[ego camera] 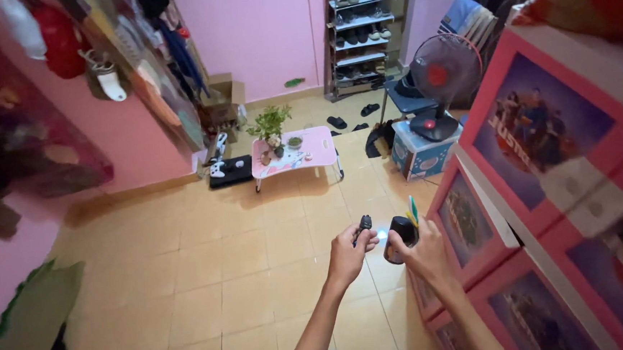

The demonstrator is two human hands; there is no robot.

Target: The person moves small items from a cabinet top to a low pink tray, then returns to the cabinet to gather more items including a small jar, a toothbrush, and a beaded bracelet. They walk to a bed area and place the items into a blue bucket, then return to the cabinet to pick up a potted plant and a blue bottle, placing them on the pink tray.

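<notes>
- The left hand (347, 256) is closed around a small dark object (363, 226), whose top sticks up above the thumb and fingers; what it is cannot be told.
- The right hand (424, 251) grips a black rounded device (401, 236), fingers wrapped about it, with thin green and yellow items (413, 210) standing up behind it.
- The two hands are held near each other above the tan tiled floor (209, 275), just beside a pink drawer cabinet (542, 182) with picture fronts.
- Farther off stand a low pink folding table (310, 153) carrying a potted plant (271, 127), a red fan (439, 81) on a box (417, 155), and a shoe rack (361, 28).
</notes>
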